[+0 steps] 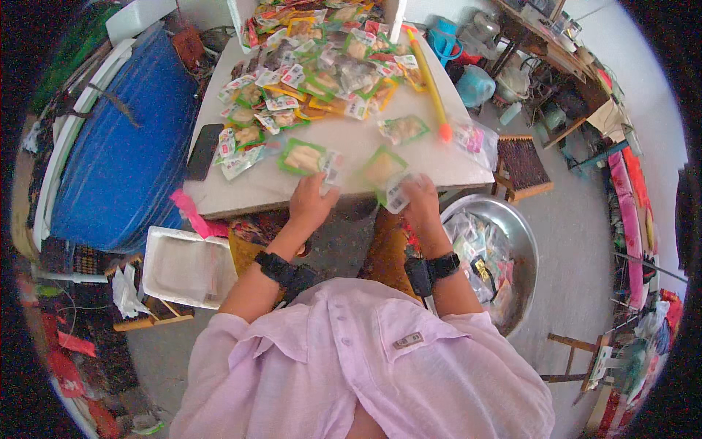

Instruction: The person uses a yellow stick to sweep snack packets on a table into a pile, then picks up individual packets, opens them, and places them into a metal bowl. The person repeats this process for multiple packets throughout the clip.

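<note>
My left hand (312,198) is at the table's front edge, its fingers on the printed end of a green-edged clear food packet (303,158) with pale contents. My right hand (421,198) grips the white end of another green-edged packet (384,167), which is blurred and slants up over the table edge. One more green-edged packet (405,129) lies flat beyond it. A large heap of small sealed food packets (323,82), with green, yellow and red edges, covers the far part of the white table (351,145).
A yellow stick (428,82) with an orange tip and a plastic bag (476,140) lie at the table's right. A black phone (205,152) lies at the left. Beside my right arm stands a metal basin (524,263) holding packets; a white foam box (186,269) stands at lower left.
</note>
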The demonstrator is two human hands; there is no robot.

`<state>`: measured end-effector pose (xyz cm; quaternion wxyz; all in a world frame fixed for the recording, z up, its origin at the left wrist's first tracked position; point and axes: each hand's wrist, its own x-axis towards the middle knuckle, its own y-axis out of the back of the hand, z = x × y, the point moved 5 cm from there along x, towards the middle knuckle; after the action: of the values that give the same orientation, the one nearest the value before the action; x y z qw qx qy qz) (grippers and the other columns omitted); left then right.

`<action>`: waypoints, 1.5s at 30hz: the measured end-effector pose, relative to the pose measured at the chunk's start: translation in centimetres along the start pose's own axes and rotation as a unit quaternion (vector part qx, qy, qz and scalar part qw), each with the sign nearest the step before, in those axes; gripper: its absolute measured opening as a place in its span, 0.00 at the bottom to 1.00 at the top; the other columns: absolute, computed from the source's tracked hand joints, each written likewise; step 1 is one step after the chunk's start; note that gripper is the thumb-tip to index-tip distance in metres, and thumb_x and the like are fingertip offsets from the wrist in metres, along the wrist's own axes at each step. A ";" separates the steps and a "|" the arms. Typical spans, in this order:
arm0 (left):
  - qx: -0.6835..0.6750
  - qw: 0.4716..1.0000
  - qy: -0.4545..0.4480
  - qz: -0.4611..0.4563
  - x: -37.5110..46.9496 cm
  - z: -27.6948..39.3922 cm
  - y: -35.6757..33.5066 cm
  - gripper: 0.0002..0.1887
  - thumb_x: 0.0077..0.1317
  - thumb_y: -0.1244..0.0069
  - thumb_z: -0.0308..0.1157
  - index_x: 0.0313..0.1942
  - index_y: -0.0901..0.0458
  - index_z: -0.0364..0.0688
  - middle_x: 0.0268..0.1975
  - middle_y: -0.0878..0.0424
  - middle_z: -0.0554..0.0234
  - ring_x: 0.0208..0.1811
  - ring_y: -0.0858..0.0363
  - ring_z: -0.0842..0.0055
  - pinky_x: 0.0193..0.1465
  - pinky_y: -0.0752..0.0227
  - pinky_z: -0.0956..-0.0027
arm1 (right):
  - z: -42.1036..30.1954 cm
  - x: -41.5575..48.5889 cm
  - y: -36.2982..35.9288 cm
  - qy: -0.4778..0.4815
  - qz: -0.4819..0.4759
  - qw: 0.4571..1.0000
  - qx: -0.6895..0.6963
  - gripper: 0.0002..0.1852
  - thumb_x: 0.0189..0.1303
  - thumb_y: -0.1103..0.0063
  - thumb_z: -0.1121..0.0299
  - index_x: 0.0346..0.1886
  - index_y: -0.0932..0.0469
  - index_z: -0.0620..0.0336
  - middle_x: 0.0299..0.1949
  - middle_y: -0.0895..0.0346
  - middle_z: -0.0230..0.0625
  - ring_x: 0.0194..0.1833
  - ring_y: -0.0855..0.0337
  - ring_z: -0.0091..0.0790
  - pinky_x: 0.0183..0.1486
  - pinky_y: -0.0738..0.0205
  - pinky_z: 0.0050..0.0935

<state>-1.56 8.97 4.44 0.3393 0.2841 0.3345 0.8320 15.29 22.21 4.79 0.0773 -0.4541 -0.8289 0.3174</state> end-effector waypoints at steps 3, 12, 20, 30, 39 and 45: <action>0.102 0.994 -0.026 -0.029 0.3 0.2 -0.5 0.20 0.49 0.50 0.41 0.39 0.30 0.39 0.36 0.28 0.50 0.38 0.28 0.58 0.41 0.33 0.60 | 0.1 0.3 0.9 0.006 0.026 0.998 -0.048 0.10 0.48 0.51 0.78 0.37 0.34 0.64 0.32 0.29 0.38 0.32 0.25 0.35 0.32 0.28 0.31; 0.037 0.998 0.032 -0.031 1.7 -0.7 -2.3 0.10 0.51 0.55 0.36 0.27 0.28 0.37 0.27 0.28 0.48 0.31 0.28 0.55 0.34 0.35 0.57 | 4.2 2.7 2.6 0.133 -0.087 0.948 -0.277 0.11 0.50 0.54 0.77 0.39 0.34 0.64 0.35 0.29 0.39 0.35 0.25 0.36 0.36 0.28 0.32; -0.060 0.998 0.004 0.015 1.4 -1.0 -2.0 0.08 0.54 0.60 0.32 0.25 0.32 0.35 0.28 0.29 0.49 0.33 0.31 0.55 0.33 0.38 0.58 | 6.2 2.5 -0.7 -0.152 -0.137 0.973 0.108 0.15 0.51 0.56 0.77 0.44 0.37 0.68 0.39 0.29 0.42 0.37 0.24 0.39 0.40 0.27 0.36; 0.093 0.995 -0.041 -0.018 0.8 2.3 -1.2 0.07 0.54 0.60 0.33 0.27 0.30 0.39 0.28 0.29 0.50 0.32 0.29 0.55 0.33 0.36 0.55 | 9.3 5.6 -2.4 0.170 -0.343 0.809 -0.445 0.12 0.49 0.49 0.71 0.38 0.30 0.67 0.30 0.26 0.40 0.32 0.23 0.35 0.33 0.27 0.31; 0.133 0.990 -0.026 -0.043 -0.4 2.1 -1.4 0.07 0.53 0.60 0.32 0.22 0.28 0.39 0.27 0.28 0.50 0.30 0.28 0.56 0.31 0.34 0.55 | 8.3 5.5 -1.6 0.087 -0.289 0.731 -0.612 0.10 0.41 0.45 0.69 0.28 0.27 0.63 0.26 0.26 0.44 0.24 0.26 0.47 0.28 0.31 0.39; 0.123 0.989 -0.055 -0.070 -0.2 2.0 -1.4 0.09 0.55 0.60 0.33 0.32 0.27 0.39 0.31 0.28 0.50 0.33 0.29 0.55 0.33 0.35 0.54 | 10.9 7.7 -5.3 0.204 -0.301 0.664 -0.653 0.08 0.43 0.48 0.70 0.24 0.27 0.65 0.20 0.27 0.45 0.22 0.25 0.42 0.26 0.32 0.37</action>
<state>0.50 10.33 4.58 0.3769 0.3445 0.4340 0.7423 2.56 21.33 -1.82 0.0200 -0.1673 -0.8789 -0.4462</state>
